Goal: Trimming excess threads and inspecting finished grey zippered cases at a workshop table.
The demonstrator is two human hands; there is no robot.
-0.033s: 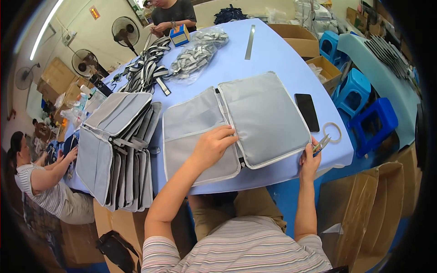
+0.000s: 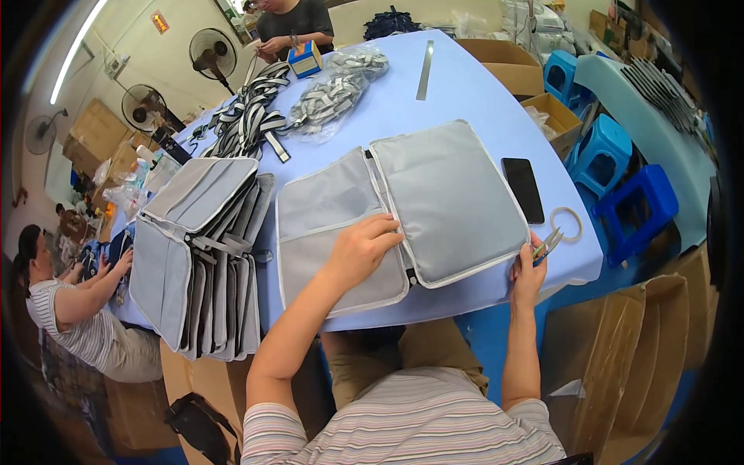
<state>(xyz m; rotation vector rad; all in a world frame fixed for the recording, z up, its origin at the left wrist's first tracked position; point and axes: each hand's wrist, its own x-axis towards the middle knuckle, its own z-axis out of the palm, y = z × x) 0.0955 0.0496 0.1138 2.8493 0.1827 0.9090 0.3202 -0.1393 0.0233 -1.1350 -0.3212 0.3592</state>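
In front of me a grey fabric case (image 2: pixel 453 205) with white edging lies opened flat, two panels joined along a middle fold with dark bits at both ends. My left hand (image 2: pixel 364 252) rests on its left panel, fingers stretched out over the fold. At the case's right corner, my right hand (image 2: pixel 527 275) is closed around small scissors (image 2: pixel 550 242), their blades pointing up and away. Its fingers are by the edging; whether they also pinch the fabric is unclear. Left of the case, a thick stack of similar grey cases (image 2: pixel 198 260) hangs over the table edge.
On the blue-covered table (image 2: pixel 465 89) are a phone (image 2: pixel 523 190), a tape roll (image 2: pixel 566 225), a metal ruler (image 2: pixel 425 71), bagged straps (image 2: pixel 329 101), loose straps (image 2: pixel 252 116) and a small box (image 2: pixel 304 59). Co-workers sit far and left. Blue stools (image 2: pixel 637 209) and cartons (image 2: pixel 620 349) stand right.
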